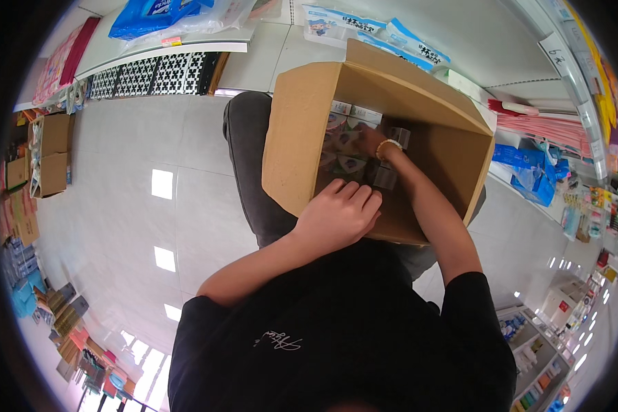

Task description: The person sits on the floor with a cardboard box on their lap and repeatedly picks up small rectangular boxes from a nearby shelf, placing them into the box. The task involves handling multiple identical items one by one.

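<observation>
A large cardboard box stands open between my knees, its flaps spread. Several small packages and white cartons lie inside, mostly at the box's left side. My right hand, with a beaded bracelet at the wrist, reaches down among them; its fingers are dim and blurred, so its hold cannot be told. My left hand rests at the near edge of the box with its fingers curled; whether it grips the edge is hidden.
Shelves with blue-and-white packets rise just beyond the box. A blue plastic package lies on the upper left shelf. Pink goods and a blue bag are at the right. Another cardboard box stands at the far left.
</observation>
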